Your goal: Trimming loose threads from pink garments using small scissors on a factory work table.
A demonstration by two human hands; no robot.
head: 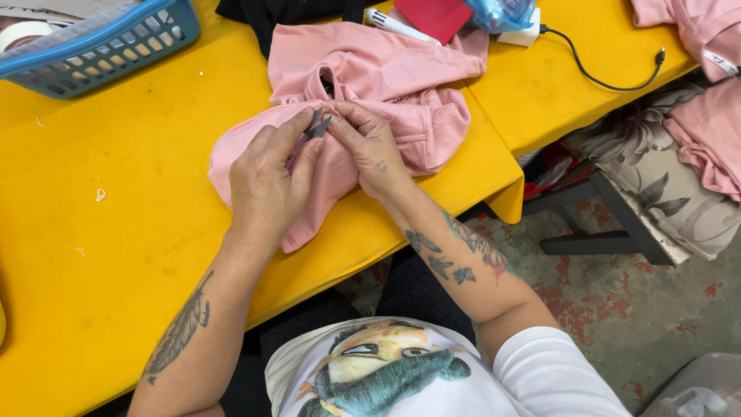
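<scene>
A crumpled pink garment (386,85) lies on the yellow table (100,255). My left hand (266,181) rests on its near part and pinches small grey thread snips (317,124) between thumb and fingers. The snips' tips point at a fold of the cloth. My right hand (369,143) presses down beside them, its fingers gripping that same fold of pink fabric. The two hands touch at the fingertips.
A blue plastic basket (100,42) stands at the table's far left. A marker (394,25), a red pouch (434,17), and a white charger with black cable (602,73) lie behind the garment. More pink garments (706,123) are piled on a floral-cushioned bench at right.
</scene>
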